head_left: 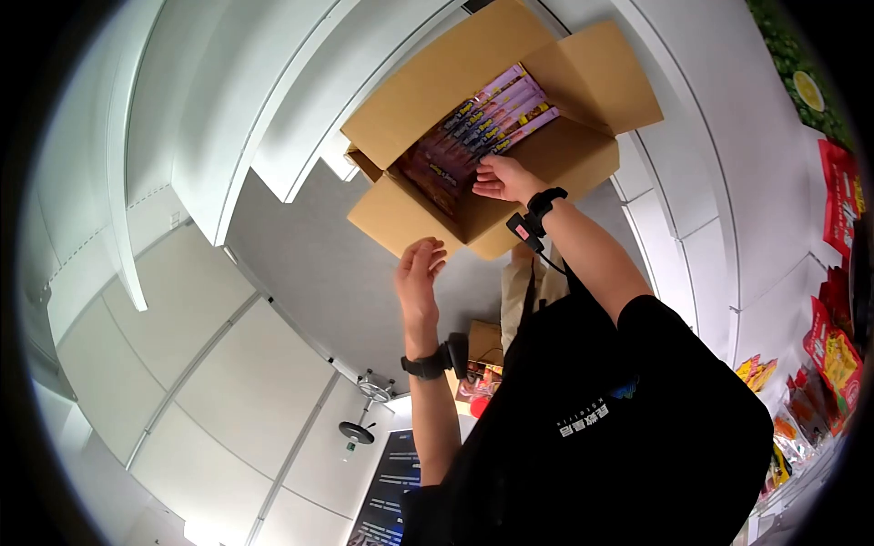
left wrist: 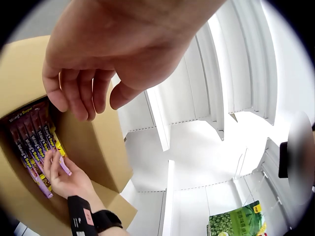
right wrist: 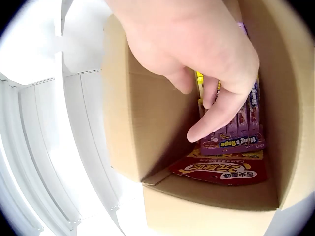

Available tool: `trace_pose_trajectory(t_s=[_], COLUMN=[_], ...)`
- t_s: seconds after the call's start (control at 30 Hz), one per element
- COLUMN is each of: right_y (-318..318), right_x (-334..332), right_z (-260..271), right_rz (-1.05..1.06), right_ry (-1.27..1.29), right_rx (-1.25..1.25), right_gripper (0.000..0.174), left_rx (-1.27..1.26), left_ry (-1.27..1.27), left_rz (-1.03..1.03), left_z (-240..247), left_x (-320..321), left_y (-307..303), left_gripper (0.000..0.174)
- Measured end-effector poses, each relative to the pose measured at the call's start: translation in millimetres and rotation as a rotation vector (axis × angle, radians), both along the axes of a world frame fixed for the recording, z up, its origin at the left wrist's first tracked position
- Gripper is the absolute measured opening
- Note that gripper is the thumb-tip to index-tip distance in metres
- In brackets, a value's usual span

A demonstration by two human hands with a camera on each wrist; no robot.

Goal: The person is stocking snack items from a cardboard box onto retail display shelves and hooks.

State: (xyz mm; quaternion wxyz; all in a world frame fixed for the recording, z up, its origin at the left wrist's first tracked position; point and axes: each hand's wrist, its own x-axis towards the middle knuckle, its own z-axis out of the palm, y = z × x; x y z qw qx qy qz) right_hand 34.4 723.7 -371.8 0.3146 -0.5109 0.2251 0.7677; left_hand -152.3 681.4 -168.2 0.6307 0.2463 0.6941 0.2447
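Observation:
A cardboard box [head_left: 583,168] with its flaps spread holds a row of long purple snack packs [head_left: 496,105], some with yellow parts. Inside it, my right hand [head_left: 503,179] reaches over the near side, fingers loosely bent close to the ends of the packs. In the right wrist view the thumb and fingers [right wrist: 216,115] stand apart in front of the packs, overlapping them. A purple display front and a red printed card [right wrist: 224,169] show at one end of the box. My left hand [head_left: 421,273] hangs beside a box flap with its fingers loosely curled, holding nothing.
White shelves [head_left: 273,118] surround the box on several sides. Red snack bags [head_left: 833,350] hang at the right, and a green bag [left wrist: 236,220] shows in the left wrist view. A smaller carton [head_left: 484,341] of goods sits on the grey floor [head_left: 300,246] near my body.

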Motion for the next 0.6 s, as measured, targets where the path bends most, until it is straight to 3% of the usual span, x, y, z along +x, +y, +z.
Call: trace_pose_trajectory(t_s=[0.17, 0.3, 0.5, 0.6], right_y=[15, 36, 45, 49], right_x=[-30, -57, -82, -88], right_z=[-41, -79, -128, -157], right_rz=[0.273, 0.553, 0.614, 0.792], right_ry=[0.036, 0.008, -0.076, -0.057], right_rx=[0.107, 0.051, 0.16, 0.223], right_gripper=[0.035, 0.045, 0.044, 0.045], left_rx=[-0.043, -0.093, -0.149, -0.164], left_ry=[-0.043, -0.07, -0.102, -0.111], left_rz=[-0.016, -0.022, -0.005, 0.003], left_z=[-19, -41, -74, -83], left_x=[-14, -10, -6, -8], left_y=[-7, -9, -7, -10], left_gripper=[0.023, 0.024, 0.024, 0.024])
